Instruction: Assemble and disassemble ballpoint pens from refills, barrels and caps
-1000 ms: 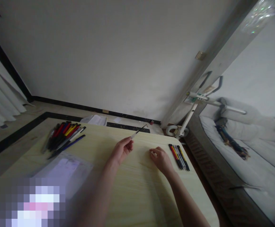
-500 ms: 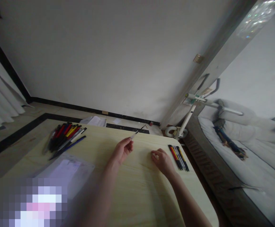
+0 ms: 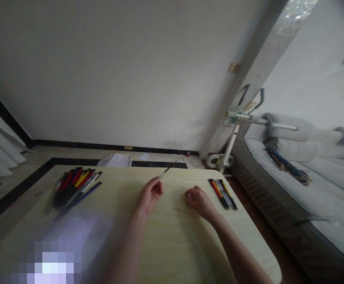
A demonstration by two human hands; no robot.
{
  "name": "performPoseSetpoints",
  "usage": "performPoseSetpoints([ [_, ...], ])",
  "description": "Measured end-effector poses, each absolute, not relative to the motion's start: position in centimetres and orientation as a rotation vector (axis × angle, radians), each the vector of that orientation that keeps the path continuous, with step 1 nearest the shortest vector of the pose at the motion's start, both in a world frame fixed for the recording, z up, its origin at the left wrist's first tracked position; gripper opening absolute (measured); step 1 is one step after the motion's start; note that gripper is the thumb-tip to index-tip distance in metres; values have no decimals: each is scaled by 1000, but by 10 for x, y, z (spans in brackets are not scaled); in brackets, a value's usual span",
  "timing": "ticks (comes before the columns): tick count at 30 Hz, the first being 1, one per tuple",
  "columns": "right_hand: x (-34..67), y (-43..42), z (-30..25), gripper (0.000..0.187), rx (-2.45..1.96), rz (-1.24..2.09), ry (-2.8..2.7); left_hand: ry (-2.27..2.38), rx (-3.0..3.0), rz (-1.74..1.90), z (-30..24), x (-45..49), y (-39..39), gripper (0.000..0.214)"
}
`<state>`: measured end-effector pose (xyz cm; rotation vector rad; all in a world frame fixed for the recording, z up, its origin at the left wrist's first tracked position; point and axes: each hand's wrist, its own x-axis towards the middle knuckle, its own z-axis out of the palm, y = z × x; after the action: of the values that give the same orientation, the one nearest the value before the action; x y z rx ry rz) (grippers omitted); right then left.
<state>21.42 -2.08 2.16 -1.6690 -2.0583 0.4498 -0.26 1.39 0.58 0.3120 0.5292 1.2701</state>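
My left hand (image 3: 151, 194) is closed in a pinch on a slender pen (image 3: 166, 171), pale near the fingers and dark towards its far end, which points up and to the right. To the right, over the light wooden table (image 3: 172, 232), my right hand (image 3: 198, 200) is curled with its fingertips together. What it holds, if anything, cannot be made out. Just beyond that hand lies a row of several pens (image 3: 222, 194) in red, yellow, white and black, side by side. A loose pile of mixed pens (image 3: 76, 185) is on the table's left.
A blurred pale sheet or pouch (image 3: 74, 230) lies at the front left, partly pixelated. White papers (image 3: 115, 160) are past the table's back edge. At right stand a white exercise machine (image 3: 230, 146) and a grey sofa (image 3: 322, 189); a wall (image 3: 124, 79) rises behind.
The camera view has tilted and shifted slightly. My left hand keeps its pinch on the pen, and my right hand stays curled; the pens on the table look unchanged.
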Motion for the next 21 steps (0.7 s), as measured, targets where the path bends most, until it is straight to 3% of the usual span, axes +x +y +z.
performPoseSetpoints([
  [21,201,-25,23,12,-1587,521,-2107,566,252,1299,7,-5,12,8],
])
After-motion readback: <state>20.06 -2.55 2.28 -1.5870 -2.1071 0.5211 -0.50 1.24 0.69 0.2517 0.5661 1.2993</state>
